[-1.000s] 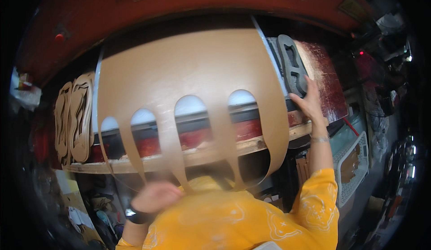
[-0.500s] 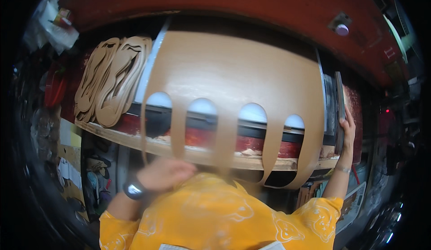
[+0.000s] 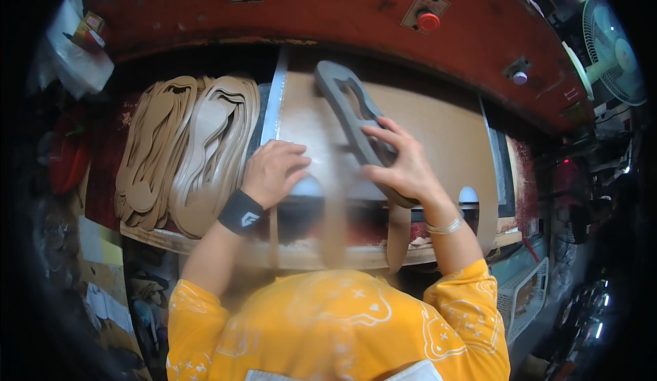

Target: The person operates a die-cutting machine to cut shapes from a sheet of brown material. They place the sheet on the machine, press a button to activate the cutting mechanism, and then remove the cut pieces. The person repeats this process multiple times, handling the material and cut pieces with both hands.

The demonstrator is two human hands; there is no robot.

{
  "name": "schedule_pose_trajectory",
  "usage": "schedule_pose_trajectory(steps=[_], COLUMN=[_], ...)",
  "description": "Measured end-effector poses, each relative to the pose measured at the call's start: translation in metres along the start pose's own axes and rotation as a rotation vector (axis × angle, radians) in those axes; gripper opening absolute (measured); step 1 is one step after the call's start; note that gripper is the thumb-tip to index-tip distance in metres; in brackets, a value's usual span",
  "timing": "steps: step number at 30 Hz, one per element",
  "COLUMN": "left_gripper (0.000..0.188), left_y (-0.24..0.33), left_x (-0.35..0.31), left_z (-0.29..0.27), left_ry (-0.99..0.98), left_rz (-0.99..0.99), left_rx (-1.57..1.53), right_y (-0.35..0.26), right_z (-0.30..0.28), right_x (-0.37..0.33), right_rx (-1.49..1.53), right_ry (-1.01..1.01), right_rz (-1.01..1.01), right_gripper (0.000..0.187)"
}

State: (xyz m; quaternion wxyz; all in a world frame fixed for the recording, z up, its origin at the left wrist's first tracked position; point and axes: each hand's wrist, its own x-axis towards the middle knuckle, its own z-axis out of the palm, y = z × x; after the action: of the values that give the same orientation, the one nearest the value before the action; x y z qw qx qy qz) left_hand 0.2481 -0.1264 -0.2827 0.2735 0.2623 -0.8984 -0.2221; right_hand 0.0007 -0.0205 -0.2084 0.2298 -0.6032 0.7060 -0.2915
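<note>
My right hand (image 3: pixel 407 162) grips a grey sole-shaped cutting die (image 3: pixel 348 117) by its side, fingers on one edge and thumb on the other. The die is tilted over a tan sheet (image 3: pixel 445 128); whether it touches the sheet, I cannot tell. Near the sheet's left side, my left hand (image 3: pixel 274 169) has its fingers bent and apart, with nothing seen in them. Strips between rounded cut-outs hang from the sheet's near edge, partly blurred and hidden by my hands. Left of the sheet lie stacks of tan sole-shaped pieces (image 3: pixel 152 155).
A red machine beam (image 3: pixel 328 11) with red buttons spans the back. The worktable's wooden front edge (image 3: pixel 168 241) runs before me. A fan (image 3: pixel 619 53) stands at the far right, a pale plastic crate (image 3: pixel 527 295) below right, and a plastic bag (image 3: pixel 75 59) hangs at far left.
My right hand has brought the die from the sheet's right side to above its middle. My left hand has risen from near my body to the sheet's left side. The view has shifted.
</note>
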Motion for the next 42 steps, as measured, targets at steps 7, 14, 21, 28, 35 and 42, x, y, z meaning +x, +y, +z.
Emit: schedule_pose_trajectory(steps=[7,14,21,28,35,42], left_gripper=[0.018,0.012,0.012,0.014,0.02,0.018], left_y=[-0.008,-0.014,-0.017,-0.02,0.044,0.053], left_x=[0.004,0.009,0.018,0.021,-0.04,-0.058], left_z=[-0.007,-0.01,-0.021,-0.031,-0.037,-0.002], left_ry=[0.093,0.098,0.106,0.09,-0.016,0.061], left_rz=[-0.02,-0.077,-0.077,-0.047,-0.192,-0.178], left_rx=[-0.088,-0.115,-0.106,-0.082,-0.338,-0.204], right_y=[-0.039,-0.033,-0.043,-0.015,0.112,0.121], right_z=[0.078,0.091,0.095,0.067,-0.071,-0.204], right_x=[0.083,0.098,0.097,0.088,0.061,0.076], right_rx=[-0.3,-0.467,-0.462,-0.284,-0.003,-0.149], right_ry=[0.219,0.125,0.165,0.185,1.07,1.607], right_rz=[0.029,-0.078,-0.084,-0.156,-0.165,0.06], right_gripper=[0.061,0.075,0.076,0.072,0.058,0.069])
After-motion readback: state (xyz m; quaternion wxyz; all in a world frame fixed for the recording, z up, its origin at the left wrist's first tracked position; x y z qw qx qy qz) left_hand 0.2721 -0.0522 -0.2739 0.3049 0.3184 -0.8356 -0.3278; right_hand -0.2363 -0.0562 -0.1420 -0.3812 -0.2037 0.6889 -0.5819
